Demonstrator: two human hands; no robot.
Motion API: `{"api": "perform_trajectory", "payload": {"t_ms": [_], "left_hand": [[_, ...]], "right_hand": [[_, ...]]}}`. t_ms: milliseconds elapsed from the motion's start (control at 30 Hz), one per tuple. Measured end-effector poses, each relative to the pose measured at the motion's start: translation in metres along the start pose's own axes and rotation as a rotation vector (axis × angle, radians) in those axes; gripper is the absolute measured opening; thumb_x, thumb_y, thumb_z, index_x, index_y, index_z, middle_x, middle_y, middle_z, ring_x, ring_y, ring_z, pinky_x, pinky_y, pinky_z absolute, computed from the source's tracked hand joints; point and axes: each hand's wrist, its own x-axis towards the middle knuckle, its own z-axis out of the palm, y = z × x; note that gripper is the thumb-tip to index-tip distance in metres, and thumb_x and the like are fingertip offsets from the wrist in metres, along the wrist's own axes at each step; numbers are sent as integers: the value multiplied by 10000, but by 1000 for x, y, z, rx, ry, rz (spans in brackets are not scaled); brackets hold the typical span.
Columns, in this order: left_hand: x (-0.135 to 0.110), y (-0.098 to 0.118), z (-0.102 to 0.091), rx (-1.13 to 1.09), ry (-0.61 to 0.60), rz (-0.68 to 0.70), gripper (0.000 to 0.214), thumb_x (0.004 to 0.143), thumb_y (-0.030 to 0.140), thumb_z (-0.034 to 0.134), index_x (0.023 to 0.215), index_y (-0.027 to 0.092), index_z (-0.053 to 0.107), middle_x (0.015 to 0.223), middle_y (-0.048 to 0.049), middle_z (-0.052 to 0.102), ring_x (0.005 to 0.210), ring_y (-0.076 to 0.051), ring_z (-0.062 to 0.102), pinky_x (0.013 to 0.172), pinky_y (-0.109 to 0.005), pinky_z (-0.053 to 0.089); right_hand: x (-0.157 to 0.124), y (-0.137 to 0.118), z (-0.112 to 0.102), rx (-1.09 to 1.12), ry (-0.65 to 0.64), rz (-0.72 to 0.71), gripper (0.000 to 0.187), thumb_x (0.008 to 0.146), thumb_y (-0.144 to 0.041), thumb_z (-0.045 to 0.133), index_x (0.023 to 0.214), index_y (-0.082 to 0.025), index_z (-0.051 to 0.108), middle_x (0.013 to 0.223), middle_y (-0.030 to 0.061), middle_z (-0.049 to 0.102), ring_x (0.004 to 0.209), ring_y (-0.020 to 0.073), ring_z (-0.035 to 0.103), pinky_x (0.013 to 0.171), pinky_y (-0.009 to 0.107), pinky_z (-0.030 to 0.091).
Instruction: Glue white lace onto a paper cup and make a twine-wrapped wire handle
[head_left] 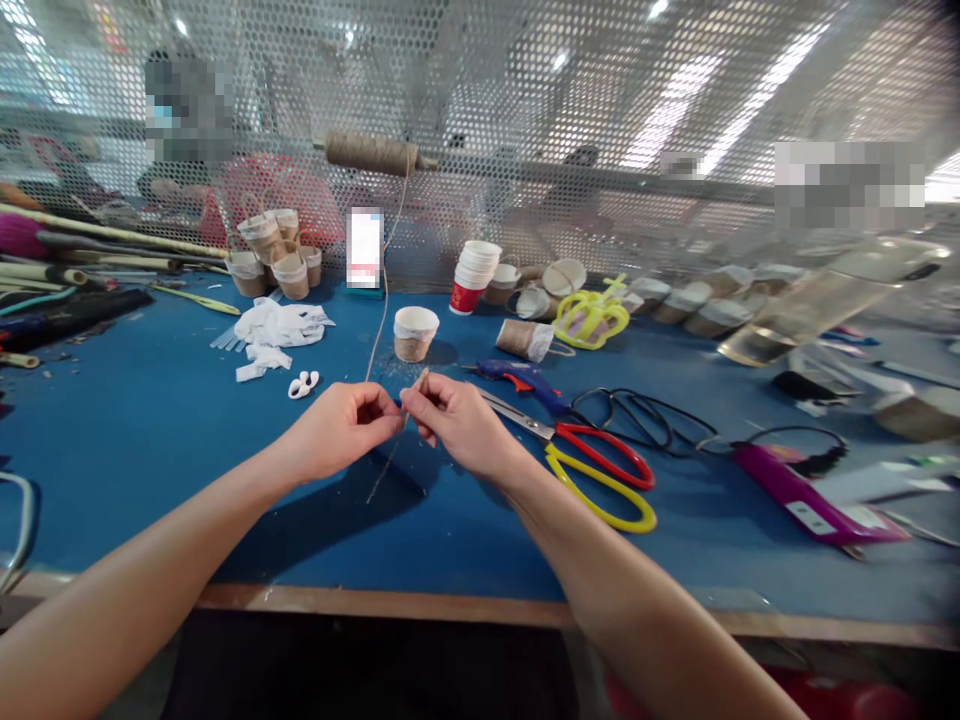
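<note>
In the head view, my left hand [346,428] and my right hand [456,415] meet over the middle of the table, fingertips pinched close together. Both are closed on a thin twine [391,300], which runs down from the twine spool [371,153] on the mesh. A loose end hangs below my fingers, and a short tip pokes up above my right thumb. Just beyond my hands stands a paper cup wrapped in brown cord with a white rim [413,345]. To the right of my right hand lie large scissors [551,432] with red and yellow handles.
A blue glue gun [525,380] with a black cable lies right of the cup, near a purple power strip [817,495]. White lace strips [277,325], stacked paper cups [476,275], a lit phone [365,248] and wrapped cups [289,275] stand behind. A clear bottle [832,300] is at right.
</note>
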Motion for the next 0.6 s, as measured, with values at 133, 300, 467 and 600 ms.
{"api": "perform_trajectory", "payload": {"t_ms": [133, 300, 467, 600], "left_hand": [[-1, 0, 3, -3, 23, -5, 180, 707, 308, 553, 635, 150, 504, 568, 45, 472, 522, -75, 383, 503, -215, 305], [-1, 4, 5, -93, 51, -42, 205, 683, 307, 587, 592, 151, 490, 537, 54, 444, 490, -61, 351, 469, -206, 273], [0, 7, 0, -238, -23, -182, 227, 682, 340, 601, 597, 163, 488, 460, 77, 369, 411, -47, 260, 396, -206, 158], [0, 6, -2, -196, -52, -122, 201, 720, 335, 564, 646, 154, 516, 528, 61, 412, 454, -51, 295, 420, -202, 192]], "right_hand": [[0, 0, 2, -95, 67, -33, 291, 808, -343, 512, 587, -176, 420, 462, -68, 421, 410, 52, 391, 419, 206, 314], [-1, 2, 3, 23, 48, -20, 278, 789, -372, 526, 613, -175, 439, 485, -65, 425, 416, 55, 389, 402, 204, 315], [0, 1, 2, 229, -87, -42, 198, 778, -341, 534, 704, -167, 474, 573, -45, 479, 497, 69, 462, 448, 202, 397], [0, 2, 1, 164, -31, -18, 225, 794, -340, 520, 664, -173, 445, 521, -59, 458, 453, 59, 432, 430, 195, 372]]}}
